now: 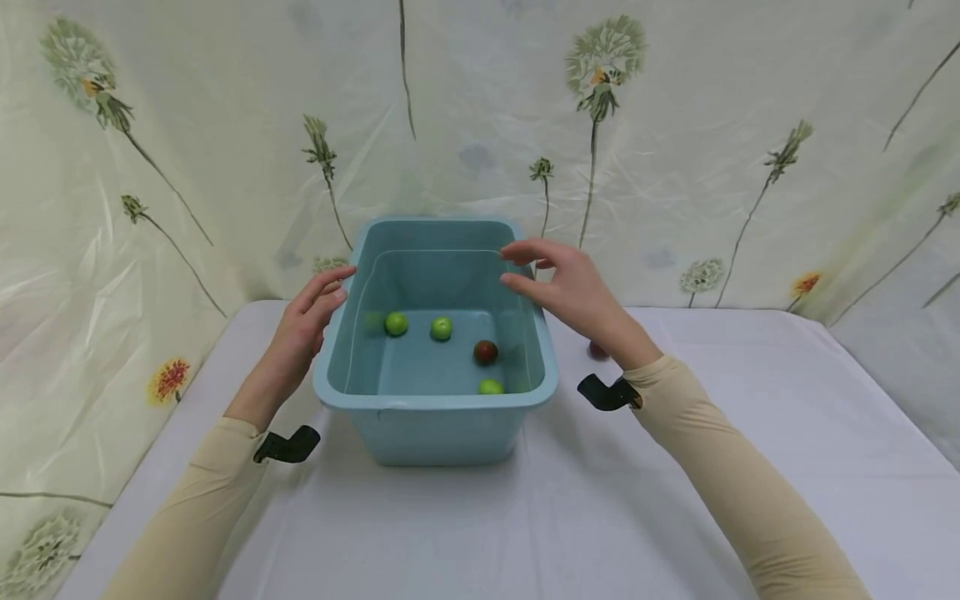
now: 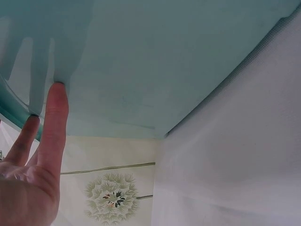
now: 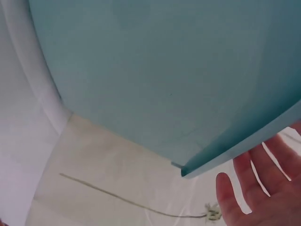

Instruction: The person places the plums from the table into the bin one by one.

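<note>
A light blue plastic tub (image 1: 435, 402) stands on the table, its front wall towards me. Inside lie small round fruits like tomatoes: a green one (image 1: 396, 323) at the left, a second green one (image 1: 441, 328) in the middle, a dark red one (image 1: 485, 352) at the right and another green one (image 1: 491, 387) by the front wall. My left hand (image 1: 300, 323) is at the tub's left rim, its loosely straight fingers (image 2: 55, 122) against the outer wall. Over the right rim hovers my right hand (image 1: 566, 287), thumb and fingers apart, holding nothing; its fingers (image 3: 247, 181) show beside the rim.
Partly hidden by my right forearm, a dark red round fruit (image 1: 597, 352) sits on the white tablecloth (image 1: 720, 400) right of the tub. Sheeting printed with dandelions (image 1: 450, 100) hangs behind and at the sides. A black mount (image 1: 288, 446) is on each wrist.
</note>
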Demonstrator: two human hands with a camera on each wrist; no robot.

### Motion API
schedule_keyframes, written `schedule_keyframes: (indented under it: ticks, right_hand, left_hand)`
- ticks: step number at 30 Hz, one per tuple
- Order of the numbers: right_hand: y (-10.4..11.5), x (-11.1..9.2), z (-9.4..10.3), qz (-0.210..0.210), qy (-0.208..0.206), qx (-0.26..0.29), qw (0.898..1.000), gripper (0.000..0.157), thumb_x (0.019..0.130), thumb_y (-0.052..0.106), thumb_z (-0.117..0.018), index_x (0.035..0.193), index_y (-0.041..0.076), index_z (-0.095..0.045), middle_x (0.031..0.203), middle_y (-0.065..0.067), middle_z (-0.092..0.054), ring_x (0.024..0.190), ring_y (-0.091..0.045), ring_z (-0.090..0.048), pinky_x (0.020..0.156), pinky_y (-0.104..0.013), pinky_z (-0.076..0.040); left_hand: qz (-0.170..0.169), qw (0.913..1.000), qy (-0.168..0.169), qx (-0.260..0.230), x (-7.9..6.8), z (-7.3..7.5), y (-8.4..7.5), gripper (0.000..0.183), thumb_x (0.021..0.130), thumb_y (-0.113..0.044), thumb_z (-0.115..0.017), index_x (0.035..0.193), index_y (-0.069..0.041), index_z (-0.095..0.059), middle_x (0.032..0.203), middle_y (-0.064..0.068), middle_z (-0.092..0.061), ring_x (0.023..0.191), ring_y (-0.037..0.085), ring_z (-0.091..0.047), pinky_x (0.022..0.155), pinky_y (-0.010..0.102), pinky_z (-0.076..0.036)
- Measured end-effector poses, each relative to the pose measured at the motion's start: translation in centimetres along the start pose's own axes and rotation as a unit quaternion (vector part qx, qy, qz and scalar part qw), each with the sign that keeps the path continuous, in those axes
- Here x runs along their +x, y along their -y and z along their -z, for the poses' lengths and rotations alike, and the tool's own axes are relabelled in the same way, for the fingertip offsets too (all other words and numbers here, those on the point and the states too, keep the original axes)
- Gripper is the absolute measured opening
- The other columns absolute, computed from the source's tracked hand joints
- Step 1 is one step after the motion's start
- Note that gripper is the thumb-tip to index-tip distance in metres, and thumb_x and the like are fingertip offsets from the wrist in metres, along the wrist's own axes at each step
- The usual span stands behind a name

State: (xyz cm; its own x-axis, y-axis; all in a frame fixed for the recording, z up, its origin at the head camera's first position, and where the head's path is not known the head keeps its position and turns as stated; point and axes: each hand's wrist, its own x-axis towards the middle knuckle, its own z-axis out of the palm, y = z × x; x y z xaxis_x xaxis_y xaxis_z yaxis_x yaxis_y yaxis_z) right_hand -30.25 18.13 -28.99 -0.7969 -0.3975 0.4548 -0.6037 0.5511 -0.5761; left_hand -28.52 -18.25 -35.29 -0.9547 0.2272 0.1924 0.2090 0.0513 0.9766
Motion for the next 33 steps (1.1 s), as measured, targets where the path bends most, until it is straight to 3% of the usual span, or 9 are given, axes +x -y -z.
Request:
schedule_keyframes:
  ticks: [6, 13, 26, 33]
  right_hand:
    - [-0.7, -0.7, 0.7, -0.014, -0.014, -0.001, 1.0, 0.039, 0.092, 0.031, -0.072, 0.125, 0.012, -0.065, 0.119, 0.001, -0.065, 0.109, -0.016, -0.058, 0.096, -0.042, -0.043]
    - [-1.9, -1.7, 1.6, -0.036, -0.025, -0.011, 0.999, 0.04, 0.092, 0.032, -0.071, 0.126, 0.012, -0.065, 0.12, -0.002, -0.065, 0.109, -0.016, -0.057, 0.096, -0.043, -0.043]
    - [-4.3, -3.2, 2.7, -0.08, -0.036, -0.031, 0.996, 0.04, 0.093, 0.033, -0.07, 0.126, 0.013, -0.064, 0.12, -0.002, -0.065, 0.111, -0.02, -0.057, 0.096, -0.047, -0.043]
    - [-5.6, -3.9, 3.2, -0.091, -0.044, -0.038, 0.994, 0.038, 0.094, 0.03, -0.069, 0.127, 0.011, -0.063, 0.122, -0.007, -0.065, 0.112, -0.022, -0.057, 0.096, -0.049, -0.043]
  left_hand:
    - [0.001, 1.0, -0.003, -0.002, 0.0, -0.1, 0.0, 0.046, 0.103, -0.041, -0.047, 0.146, -0.027, -0.045, 0.147, 0.008, -0.038, 0.133, 0.03, -0.04, 0.098, 0.043, -0.042]
    - [0.003, 0.9999, -0.006, -0.008, 0.0, -0.2, 0.0, 0.046, 0.103, -0.04, -0.048, 0.147, -0.026, -0.045, 0.147, 0.008, -0.036, 0.137, 0.031, -0.034, 0.106, 0.057, -0.029]
    - [0.001, 1.0, -0.005, -0.004, 0.0, -0.2, 0.1, 0.046, 0.103, -0.041, -0.047, 0.147, -0.026, -0.044, 0.145, 0.008, -0.039, 0.133, 0.029, -0.04, 0.104, 0.053, -0.033]
    - [0.0, 1.0, -0.004, 0.0, -0.1, -0.2, 0.0, 0.047, 0.103, -0.042, -0.047, 0.147, -0.027, -0.044, 0.144, 0.007, -0.042, 0.13, 0.025, -0.044, 0.099, 0.043, -0.039]
